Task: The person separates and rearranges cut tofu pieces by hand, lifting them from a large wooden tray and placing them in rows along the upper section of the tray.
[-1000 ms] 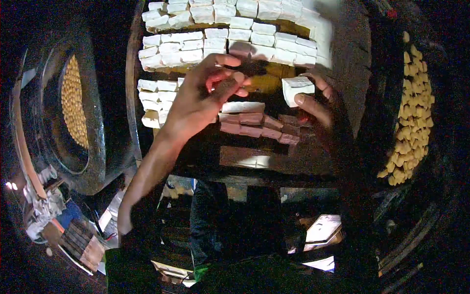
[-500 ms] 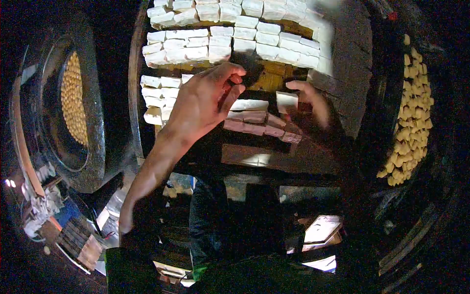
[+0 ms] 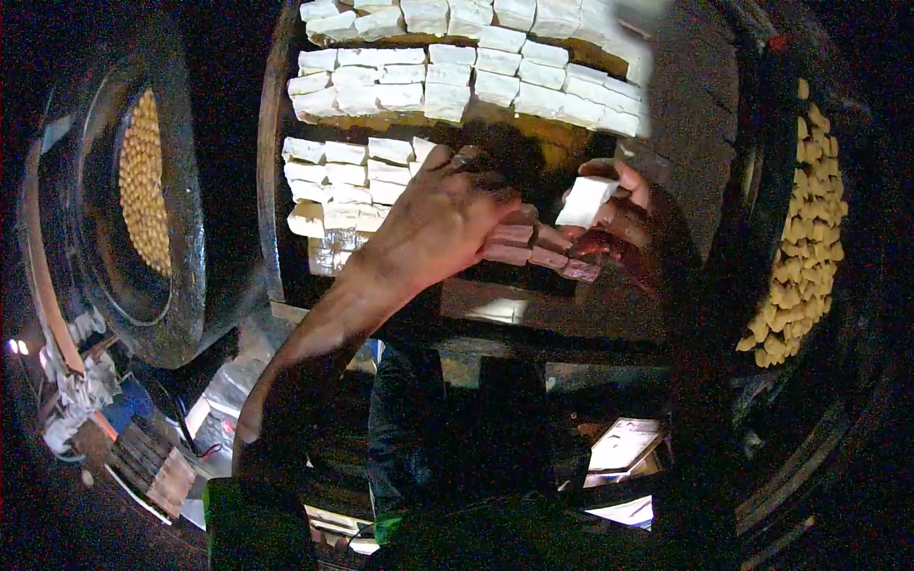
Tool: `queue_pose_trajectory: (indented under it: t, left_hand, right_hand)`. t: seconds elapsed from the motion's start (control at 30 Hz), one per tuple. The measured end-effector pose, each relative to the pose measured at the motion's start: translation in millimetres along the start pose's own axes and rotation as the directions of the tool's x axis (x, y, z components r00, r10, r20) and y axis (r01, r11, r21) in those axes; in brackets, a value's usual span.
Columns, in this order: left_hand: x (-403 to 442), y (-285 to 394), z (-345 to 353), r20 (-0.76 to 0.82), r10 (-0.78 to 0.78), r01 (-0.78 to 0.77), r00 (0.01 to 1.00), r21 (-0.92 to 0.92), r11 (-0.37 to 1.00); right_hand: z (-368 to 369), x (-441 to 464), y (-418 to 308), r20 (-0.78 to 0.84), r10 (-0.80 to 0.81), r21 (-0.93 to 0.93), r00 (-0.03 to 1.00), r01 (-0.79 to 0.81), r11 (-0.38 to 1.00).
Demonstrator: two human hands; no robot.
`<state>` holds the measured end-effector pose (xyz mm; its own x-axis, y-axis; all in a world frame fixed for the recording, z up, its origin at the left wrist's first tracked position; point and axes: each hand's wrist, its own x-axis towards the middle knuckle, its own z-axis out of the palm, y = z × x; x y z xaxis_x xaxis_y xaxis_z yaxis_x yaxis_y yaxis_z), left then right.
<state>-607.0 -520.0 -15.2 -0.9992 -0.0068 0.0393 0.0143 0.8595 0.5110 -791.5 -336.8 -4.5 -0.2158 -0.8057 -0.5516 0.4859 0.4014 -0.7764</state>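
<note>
Near the right side of the board, my right hand (image 3: 628, 217) pinches a white rectangular piece (image 3: 588, 201) that looks like soft dough or curd, tilted between thumb and fingers. My left hand (image 3: 455, 205) reaches over the middle of the board with its fingers curled downward. What those fingers hold, if anything, is hidden under the hand. Just beside its fingertips lies a short row of shaded pieces (image 3: 533, 249). Rows of similar white pieces (image 3: 357, 181) lie to the left of this hand, and longer rows (image 3: 457, 81) stretch across beyond it.
The pieces rest on a dark wooden board (image 3: 571, 306) with a raised left edge. A deep round pan (image 3: 181, 314) at left holds many small yellowish balls (image 3: 145, 190). More yellowish pieces (image 3: 800, 257) are heaped at far right. My legs (image 3: 409, 419) are below the board.
My left hand has moved right and nearer to me, over the short row. My right hand now has the white piece raised and tilted in its fingers. The view has shifted slightly.
</note>
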Motion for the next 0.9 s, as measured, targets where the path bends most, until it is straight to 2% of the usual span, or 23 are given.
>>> queue_pose_trajectory:
  t: [0.1, 0.13, 0.2, 0.27, 0.33, 0.4, 0.43, 0.5, 0.53, 0.57, 0.6, 0.67, 0.7, 0.73, 0.77, 0.8, 0.83, 0.9]
  left_hand:
    - [-2, 2, 1, -0.008, -0.018, 0.018, 1.0, -0.01, 1.0]
    - [-2, 3, 2, -0.023, -0.023, 0.023, 0.999, -0.002, 1.0]
    - [-1, 2, 2, -0.051, -0.017, 0.017, 0.999, -0.015, 1.0]
    - [0, 2, 3, -0.077, -0.011, 0.009, 0.997, -0.029, 1.0]
    - [-2, 3, 6, -0.127, -0.001, 0.005, 0.992, 0.03, 1.0]
    - [-4, 0, 6, -0.087, -0.004, 0.005, 0.996, 0.012, 1.0]
    - [-6, -2, 6, -0.047, -0.007, 0.006, 0.999, -0.006, 1.0]
    - [-9, -1, 11, -0.052, -0.015, 0.017, 0.999, 0.039, 0.999]
    - [-10, -1, 12, -0.057, -0.022, 0.027, 0.998, 0.083, 0.996]
    - [-9, -1, 12, -0.059, -0.023, 0.028, 0.998, 0.084, 0.996]
    - [-8, -1, 12, -0.057, -0.062, 0.061, 0.996, -0.024, 0.998]
    - [-10, -5, 20, -0.053, -0.101, 0.093, 0.993, -0.133, 0.987]
    - [-14, -11, 30, -0.06, -0.045, 0.052, 0.997, 0.122, 0.991]
    - [-19, -15, 40, -0.051, 0.01, 0.009, 0.999, 0.369, 0.93]
    - [-18, -13, 38, -0.053, 0.01, 0.01, 0.999, 0.368, 0.93]
    - [-15, -7, 31, -0.082, -0.048, 0.062, 0.995, 0.184, 0.981]
    - [-14, -3, 25, -0.1, -0.11, 0.109, 0.989, -0.009, 0.994]
    - [-13, 1, 17, -0.129, -0.079, 0.086, 0.988, 0.046, 0.995]
  right_hand:
    - [-18, 5, 18, 0.001, -0.003, -0.156, 1.0, 0.003, 0.988]
    - [-40, 14, 50, 0.061, -0.174, -0.058, 0.983, 0.177, 0.982]
    - [-45, 18, 59, 0.101, -0.343, 0.049, 0.934, 0.34, 0.939]
    - [-49, 12, 53, 0.089, -0.31, -0.282, 0.947, 0.322, 0.904]
    - [-43, 3, 33, 0.069, -0.28, -0.582, 0.958, 0.266, 0.768]
    - [-32, -6, 3, 0.056, -0.267, -0.71, 0.962, 0.226, 0.666]
    - [-21, -11, -19, 0.098, -0.146, -0.583, 0.984, 0.176, 0.793]
    - [-8, -15, -25, 0.16, -0.032, -0.443, 0.987, 0.101, 0.891]
    - [-5, -16, -17, 0.025, -0.072, -0.536, 0.997, 0.074, 0.841]
    - [-11, -11, -1, -0.039, -0.098, -0.579, 0.994, 0.057, 0.813]
    - [-18, -7, 16, -0.103, -0.124, -0.619, 0.987, 0.034, 0.784]
    - [-43, 5, 52, -0.037, -0.299, -0.701, 0.954, 0.189, 0.687]
    - [-37, 8, 52, -0.011, -0.355, -0.725, 0.935, 0.236, 0.646]
    - [-22, 4, 56, -0.026, -0.431, -0.787, 0.902, 0.247, 0.565]
    - [-9, 0, 48, -0.03, -0.468, -0.816, 0.883, 0.249, 0.522]
    - [5, -3, 41, -0.033, -0.504, -0.843, 0.863, 0.247, 0.478]
    - [13, -8, 27, 0.029, -0.448, -0.918, 0.893, 0.201, 0.342]
    - [21, -7, 25, 0.079, -0.381, -0.968, 0.921, 0.162, 0.191]
